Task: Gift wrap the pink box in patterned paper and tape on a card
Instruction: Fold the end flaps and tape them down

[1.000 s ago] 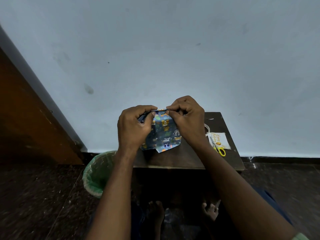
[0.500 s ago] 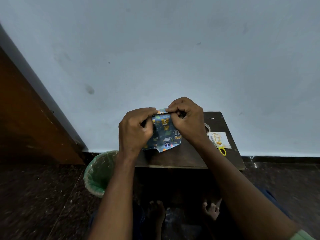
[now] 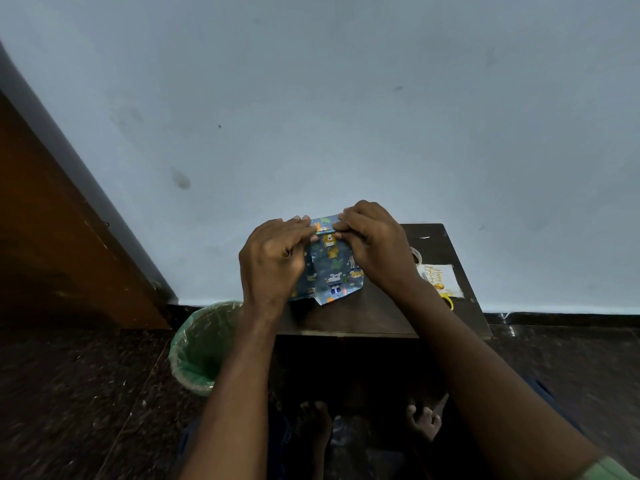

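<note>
The box is covered in blue patterned paper with cartoon animals and stands on the dark wooden table; no pink shows. My left hand grips the paper's left side, fingertips pinching the top fold. My right hand pinches the same fold from the right. A loose paper corner sticks out at the bottom. The white birthday card lies on the table to the right.
Yellow-handled scissors lie partly under the card, and a clear tape roll sits behind my right wrist. A bin with a green liner stands left of the table. The wall is close behind. My bare feet show below.
The fingertips of both hands have drawn closer along the top fold, and a flap of paper now stands above the crease. The parcel stays in place.
</note>
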A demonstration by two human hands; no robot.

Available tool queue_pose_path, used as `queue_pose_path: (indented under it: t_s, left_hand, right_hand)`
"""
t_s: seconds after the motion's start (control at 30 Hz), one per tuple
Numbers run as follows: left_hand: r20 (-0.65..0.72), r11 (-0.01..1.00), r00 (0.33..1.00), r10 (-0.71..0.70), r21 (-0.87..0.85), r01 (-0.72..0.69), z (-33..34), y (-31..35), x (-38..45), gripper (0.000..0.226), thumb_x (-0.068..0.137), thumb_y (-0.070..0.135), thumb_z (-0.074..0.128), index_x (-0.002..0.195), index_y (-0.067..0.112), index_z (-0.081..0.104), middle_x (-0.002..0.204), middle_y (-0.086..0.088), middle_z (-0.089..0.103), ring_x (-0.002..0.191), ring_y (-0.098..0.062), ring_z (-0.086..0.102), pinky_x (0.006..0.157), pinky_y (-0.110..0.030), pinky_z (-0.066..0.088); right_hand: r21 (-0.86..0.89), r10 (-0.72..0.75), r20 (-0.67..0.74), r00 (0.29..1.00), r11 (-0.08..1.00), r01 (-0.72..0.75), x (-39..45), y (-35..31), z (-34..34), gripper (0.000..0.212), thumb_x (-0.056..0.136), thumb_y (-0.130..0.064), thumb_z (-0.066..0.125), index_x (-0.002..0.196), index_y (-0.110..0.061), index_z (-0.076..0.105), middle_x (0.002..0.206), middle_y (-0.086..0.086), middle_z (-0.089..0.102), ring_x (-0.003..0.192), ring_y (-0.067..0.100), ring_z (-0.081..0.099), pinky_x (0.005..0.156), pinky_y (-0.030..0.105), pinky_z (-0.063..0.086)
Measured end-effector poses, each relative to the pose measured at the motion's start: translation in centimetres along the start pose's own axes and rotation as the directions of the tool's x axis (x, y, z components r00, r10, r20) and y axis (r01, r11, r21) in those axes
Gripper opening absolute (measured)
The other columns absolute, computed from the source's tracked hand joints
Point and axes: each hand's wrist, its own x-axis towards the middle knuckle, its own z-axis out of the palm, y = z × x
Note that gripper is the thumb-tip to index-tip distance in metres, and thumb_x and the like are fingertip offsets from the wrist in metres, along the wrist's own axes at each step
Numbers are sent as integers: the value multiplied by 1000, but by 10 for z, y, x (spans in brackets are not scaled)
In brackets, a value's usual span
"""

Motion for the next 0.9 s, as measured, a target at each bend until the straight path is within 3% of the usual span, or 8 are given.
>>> queue_pose_path:
  t_s: [0.17, 0.3, 0.4, 0.5, 0.63, 0.73, 0.8, 0.9]
  left_hand:
    - [-20, 1000, 1000, -21, 13, 21, 2, 3, 0, 34, 83, -8, 72, 100, 18, 86, 110, 3, 82, 111, -15, 76, 93, -37, 60]
    - [51, 999, 999, -14, 41, 12, -3, 8, 8, 12, 88, 17, 81, 100, 19, 81, 112, 7, 80, 106, -18, 74, 92, -38, 56]
    - [247, 996, 967, -58, 87, 38, -2, 10, 14, 51, 81, 36, 88, 125, 20, 67, 114, 13, 73, 111, -12, 65, 105, -32, 42]
    - [288, 991, 952, -99, 113, 69, 3, 12, 16, 40, 84, 32, 85, 111, 23, 57, 108, 9, 70, 106, -20, 61, 100, -29, 35]
    - [256, 993, 962, -94, 98, 71, 2, 15, 12, 27, 90, 23, 78, 105, 26, 55, 97, 12, 63, 99, -20, 57, 96, -30, 33]
    - [178, 994, 979, -100, 65, 90, -2, 16, 12, 27, 88, 17, 79, 104, 25, 58, 100, 14, 63, 99, -19, 58, 98, -31, 32]
    - [82, 990, 987, -136, 42, 133, -4, 17, 16, 26, 88, 16, 79, 104, 24, 60, 102, 13, 64, 100, -18, 58, 97, -33, 32]
    - [-50, 949, 949, -310, -81, 306, -7, 14, 17, 25, 91, 20, 76, 106, 27, 58, 104, 13, 65, 99, -19, 58, 99, -39, 36]
  right_hand:
    - [132, 67, 0, 998, 989, -66, 4, 4, 0, 15, 83, 8, 77, 91, -5, 79, 86, 5, 68, 88, 19, 64, 78, 16, 47]
    - [160, 84, -7, 996, 984, -82, 5, 2, 2, 13, 82, 6, 78, 90, -4, 80, 85, 6, 68, 88, 23, 67, 77, 32, 53]
    - [176, 110, -34, 993, 979, -102, 4, 2, 2, 13, 83, 6, 78, 90, -4, 80, 86, 7, 69, 89, 26, 69, 77, 39, 54]
    - [207, 112, -58, 992, 973, -98, 1, 0, 1, 16, 85, 4, 78, 98, -5, 81, 94, 8, 71, 96, 24, 69, 82, 40, 55]
    - [210, 239, -87, 967, 953, -217, -7, -4, -5, 40, 94, -15, 75, 133, -15, 67, 129, 4, 60, 126, 19, 55, 107, 31, 44]
    - [328, 504, -119, 855, 833, -446, -14, -2, -6, 39, 103, -30, 64, 140, -21, 58, 139, -2, 53, 135, 15, 48, 113, 36, 41]
    - [463, 710, -36, 703, 635, -618, -18, -3, -6, 43, 104, -39, 61, 143, -24, 53, 143, -4, 50, 136, 15, 47, 114, 39, 42]
    - [517, 839, 151, 523, 384, -765, -22, -1, -2, 73, 94, -45, 74, 153, -19, 39, 151, 2, 45, 138, 17, 47, 115, 38, 42]
